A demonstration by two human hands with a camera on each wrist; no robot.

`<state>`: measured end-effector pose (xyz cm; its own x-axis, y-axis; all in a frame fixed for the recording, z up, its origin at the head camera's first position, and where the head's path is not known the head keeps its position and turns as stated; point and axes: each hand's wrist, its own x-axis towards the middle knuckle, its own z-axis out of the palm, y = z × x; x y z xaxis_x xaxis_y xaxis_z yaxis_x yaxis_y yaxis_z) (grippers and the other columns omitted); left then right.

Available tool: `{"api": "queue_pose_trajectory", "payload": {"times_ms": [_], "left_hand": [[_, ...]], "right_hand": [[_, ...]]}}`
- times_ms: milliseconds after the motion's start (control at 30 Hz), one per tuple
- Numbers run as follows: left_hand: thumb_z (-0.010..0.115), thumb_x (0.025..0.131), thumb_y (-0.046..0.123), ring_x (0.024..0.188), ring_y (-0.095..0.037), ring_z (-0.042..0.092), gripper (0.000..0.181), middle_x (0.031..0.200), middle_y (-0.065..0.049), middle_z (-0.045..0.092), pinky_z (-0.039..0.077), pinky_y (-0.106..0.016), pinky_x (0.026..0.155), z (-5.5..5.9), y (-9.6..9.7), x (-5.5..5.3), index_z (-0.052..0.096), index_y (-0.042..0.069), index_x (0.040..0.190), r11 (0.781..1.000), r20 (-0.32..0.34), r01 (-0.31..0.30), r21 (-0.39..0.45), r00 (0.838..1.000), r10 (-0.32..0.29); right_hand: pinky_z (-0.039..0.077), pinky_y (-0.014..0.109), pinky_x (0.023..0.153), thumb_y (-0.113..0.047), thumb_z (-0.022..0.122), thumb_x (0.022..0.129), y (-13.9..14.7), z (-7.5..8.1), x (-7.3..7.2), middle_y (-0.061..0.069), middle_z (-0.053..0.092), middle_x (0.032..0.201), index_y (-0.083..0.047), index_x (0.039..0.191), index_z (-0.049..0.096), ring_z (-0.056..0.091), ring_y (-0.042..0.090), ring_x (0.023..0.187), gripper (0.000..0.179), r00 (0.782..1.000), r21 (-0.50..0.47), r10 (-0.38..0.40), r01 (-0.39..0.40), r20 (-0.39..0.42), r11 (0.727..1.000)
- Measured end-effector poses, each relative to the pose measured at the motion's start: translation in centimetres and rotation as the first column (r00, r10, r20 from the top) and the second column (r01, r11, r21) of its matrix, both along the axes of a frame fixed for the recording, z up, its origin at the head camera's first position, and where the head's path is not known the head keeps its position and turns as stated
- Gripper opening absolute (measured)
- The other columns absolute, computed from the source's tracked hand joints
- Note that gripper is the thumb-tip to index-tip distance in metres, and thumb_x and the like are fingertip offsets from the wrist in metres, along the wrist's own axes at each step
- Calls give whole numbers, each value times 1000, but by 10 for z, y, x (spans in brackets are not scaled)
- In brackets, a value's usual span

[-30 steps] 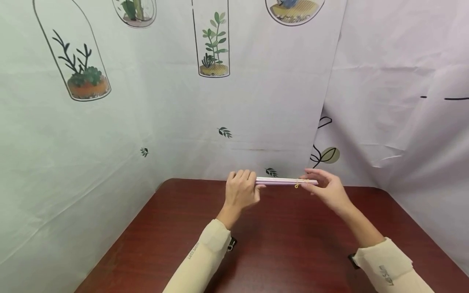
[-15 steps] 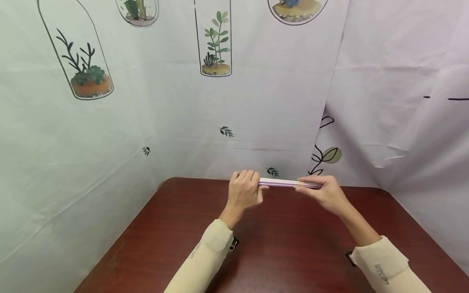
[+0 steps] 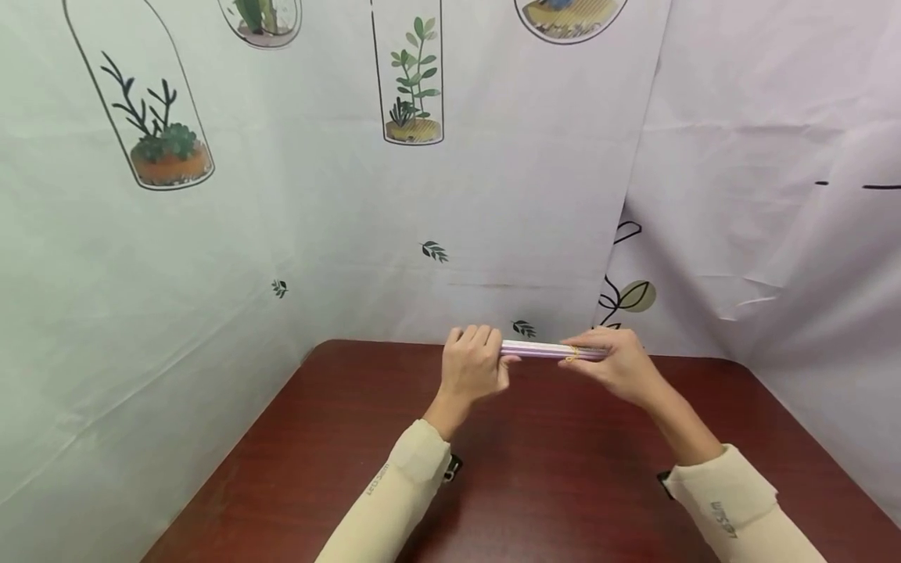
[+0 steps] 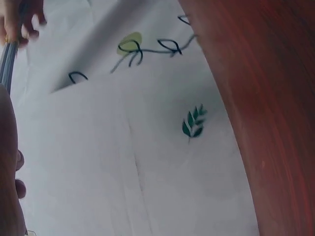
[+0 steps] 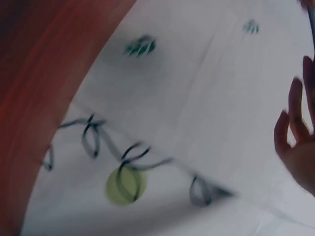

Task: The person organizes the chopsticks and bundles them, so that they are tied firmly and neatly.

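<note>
A bundle of slim pink-and-white chopsticks (image 3: 529, 349) is held level over the far part of the table. My left hand (image 3: 472, 366) grips its left end, fingers curled over the top and thumb below. Around the bundle near its right end runs a thin yellow tie (image 3: 572, 354). There my right hand (image 3: 614, 361) has its thumb and fingers on either side, at the tie. In the left wrist view the chopsticks (image 4: 7, 66) show at the left edge beside my left hand (image 4: 7, 162). Several fingers of my right hand (image 5: 301, 152) stand fairly straight in the right wrist view.
A dark red-brown wooden table (image 3: 535, 485) lies beneath the hands. White cloth (image 3: 352, 219) printed with plants and leaves hangs behind it and along both sides. Pale sleeves cover both forearms, each with a dark strap piece (image 3: 454, 469) at the wrist.
My right hand has moved left, its thumb and fingers now nearer together around the tied part. My left hand has shifted slightly right with the chopsticks.
</note>
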<state>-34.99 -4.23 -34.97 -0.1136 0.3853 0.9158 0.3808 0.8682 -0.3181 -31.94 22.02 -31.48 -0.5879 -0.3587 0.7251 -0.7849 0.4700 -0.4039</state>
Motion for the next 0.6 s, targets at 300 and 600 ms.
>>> {"api": "queue_pose_trajectory", "payload": {"times_ms": [300, 600], "left_hand": [[24, 100, 48, 61, -21, 53, 54, 65, -1, 49, 42, -37, 63, 2, -9, -1, 49, 12, 70, 999, 31, -30, 17, 999, 29], [25, 100, 47, 61, -21, 52, 52, 65, -1, 49, 42, -36, 63, 1, -4, 1, 49, 12, 69, 1000, 23, -27, 16, 999, 26]], "right_hand": [[44, 18, 59, 2, 88, 63, 8, 9, 0, -4, 70, 78, -5, 92, 79, 57, 6, 68, 31, 989, 66, -43, 53, -143, 996], [38, 35, 55, -15, 88, 64, -17, 11, 0, -1, 72, 76, -10, 85, 78, 60, 17, 65, 23, 873, 255, -89, 235, -479, 938]]}}
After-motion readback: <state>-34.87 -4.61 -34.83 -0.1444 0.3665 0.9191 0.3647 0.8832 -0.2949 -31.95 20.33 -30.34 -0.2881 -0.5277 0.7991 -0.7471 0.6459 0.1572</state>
